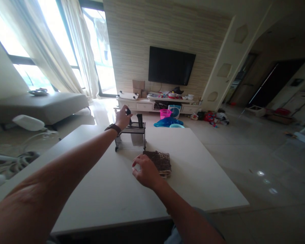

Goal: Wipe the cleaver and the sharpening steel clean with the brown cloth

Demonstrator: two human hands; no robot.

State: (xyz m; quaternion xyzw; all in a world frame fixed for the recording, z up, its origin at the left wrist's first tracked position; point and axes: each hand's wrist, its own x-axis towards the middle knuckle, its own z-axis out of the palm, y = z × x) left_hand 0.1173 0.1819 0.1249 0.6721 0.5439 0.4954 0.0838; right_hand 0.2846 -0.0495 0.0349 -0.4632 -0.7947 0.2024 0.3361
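Note:
My left hand, with a dark watch on the wrist, is closed around a black knife handle at the top of a knife rack. The rack stands on dark feet at the far side of the white table. Another black handle sticks up from it, and a broad blade hangs below. Nearer to me, my right hand hovers with fingers curved and apart, nothing visible between them. Beside it lies a brown, rough-textured folded cloth or mat, partly hidden by the hand.
Beyond the table are a pink basket, a blue plastic bag and a light blue basket on the floor. A low cabinet stands under a wall television. At left is a grey bench.

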